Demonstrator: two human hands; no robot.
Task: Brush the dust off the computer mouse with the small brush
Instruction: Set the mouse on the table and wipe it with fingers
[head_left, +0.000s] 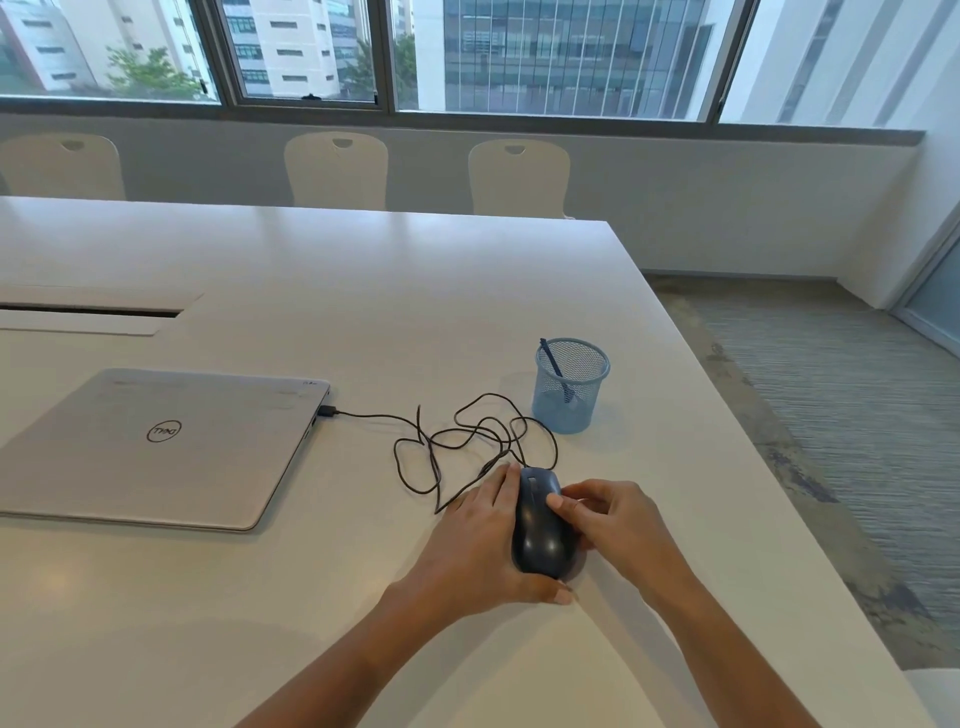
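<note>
Dark mouse (540, 525) flat on the white counter (363, 291), near its right edge, nose pointing away. Left hand (480, 540) laid along the mouse's left side, fingers stretched forward past its nose, thumb curled round its rear end; grip there a loose cupping hold against the mouse rather than a full clasp. Right hand (610, 519) pressed to the mouse's right side, fingertips bunched together on top just behind the wheel, grip pinched closed; whether anything sits in that pinch, cannot tell. Black cable (457, 441) running off the mouse's nose, tangled in several loose loops just beyond and left of the mouse, then straight left to a plug in the side of a closed silver laptop (161, 447). Laptop well left of the mouse, lid down, logo facing up. Blue mesh cup (570, 387) upright beyond the mouse and slightly right, apart from it, one cable loop close to its base. Brush (555, 369) standing tilted inside the cup, dark handle leaning on the left rim and poking just above it, lower end seen through the mesh. Beyond the counter's far edge, far from the mouse, three pale chairs (336, 169) against a low wall under a row of windows (467, 52). Grey carpet (831, 415) right of the counter.
</note>
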